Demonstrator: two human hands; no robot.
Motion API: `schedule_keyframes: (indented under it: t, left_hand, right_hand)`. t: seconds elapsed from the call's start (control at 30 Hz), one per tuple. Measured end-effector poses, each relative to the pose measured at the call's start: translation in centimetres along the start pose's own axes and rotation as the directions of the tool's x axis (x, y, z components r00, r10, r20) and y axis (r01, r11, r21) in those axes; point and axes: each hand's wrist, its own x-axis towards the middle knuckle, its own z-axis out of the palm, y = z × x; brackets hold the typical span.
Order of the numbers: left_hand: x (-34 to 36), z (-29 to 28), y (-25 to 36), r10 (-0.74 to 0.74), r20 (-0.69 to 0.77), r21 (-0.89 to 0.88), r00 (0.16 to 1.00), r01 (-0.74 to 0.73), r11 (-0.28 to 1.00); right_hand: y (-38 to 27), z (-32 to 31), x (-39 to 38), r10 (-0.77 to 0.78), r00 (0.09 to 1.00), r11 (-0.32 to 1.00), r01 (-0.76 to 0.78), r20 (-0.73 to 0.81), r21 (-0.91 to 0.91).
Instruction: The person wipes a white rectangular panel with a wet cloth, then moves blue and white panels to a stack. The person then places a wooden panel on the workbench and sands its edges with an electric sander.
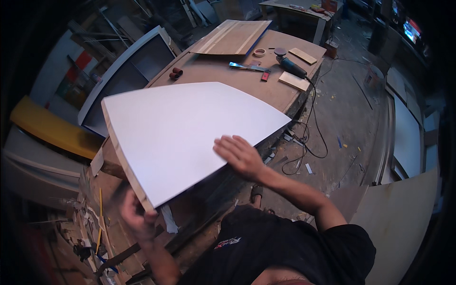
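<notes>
A white panel with a pale wooden edge strip lies across the front of the workbench. My right hand rests palm down on its surface near the right-hand edge, fingers extended and slightly blurred. At the panel's near left corner my left hand is curled against the wooden edge, also blurred. Farther back on the bench are a corded power sander, a tape roll, a square tool, two small boards, two dark red cylinders and a larger striped board.
A white-framed carcass and a yellow curved panel stand left of the bench. The sander's cable hangs to the floor on the right, among scraps. Sheets lean farther right. A second table stands behind.
</notes>
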Motion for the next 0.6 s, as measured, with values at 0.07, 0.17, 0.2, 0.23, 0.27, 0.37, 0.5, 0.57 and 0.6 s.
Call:
schedule_keyframes:
  t: [0.07,0.17,0.2,0.23,0.27,0.37,0.5,0.57,0.6]
  left_hand:
    - [5.2,4.0,4.8,0.204,-0.099,-0.056,0.974,-0.210,0.976]
    - [14.1,10.1,11.5,0.531,0.076,0.067,0.844,-0.535,0.842]
    - [16.3,11.5,14.0,0.619,0.150,0.310,0.771,-0.631,0.711]
    - [19.4,14.7,15.4,0.763,0.110,0.411,0.637,-0.728,0.549]
    - [20.7,16.5,18.2,0.661,0.130,0.526,0.739,-0.617,0.586]
    - [25.9,20.5,20.7,0.787,0.005,0.260,0.616,-0.761,0.594]
    - [37.2,29.2,14.6,0.680,-0.211,0.039,0.702,-0.689,0.724]
    - [42.9,31.7,8.7,0.580,-0.205,-0.110,0.789,-0.607,0.787]
    - [45.1,32.1,6.0,0.433,-0.188,-0.240,0.882,-0.468,0.850]
  right_hand:
    - [2.8,-1.3,2.8,0.031,0.982,0.997,-0.017,-0.188,0.072]
    - [7.8,-4.7,4.8,0.196,0.925,0.980,-0.171,-0.327,0.105]
    - [8.6,-6.0,5.8,0.271,0.899,0.962,-0.242,-0.345,0.126]
    - [10.0,-7.8,6.4,0.345,0.868,0.935,-0.351,-0.356,0.050]
    - [11.3,-8.9,7.9,0.411,0.825,0.897,-0.441,-0.389,0.013]
    - [17.2,-9.3,10.3,0.406,0.780,0.911,-0.386,-0.475,0.145]
    - [23.1,-12.6,11.5,0.406,0.774,0.911,-0.385,-0.486,0.148]
    - [24.5,-13.0,11.5,0.446,0.736,0.893,-0.401,-0.509,0.202]
    - [25.1,-13.4,11.3,0.455,0.735,0.885,-0.435,-0.503,0.165]
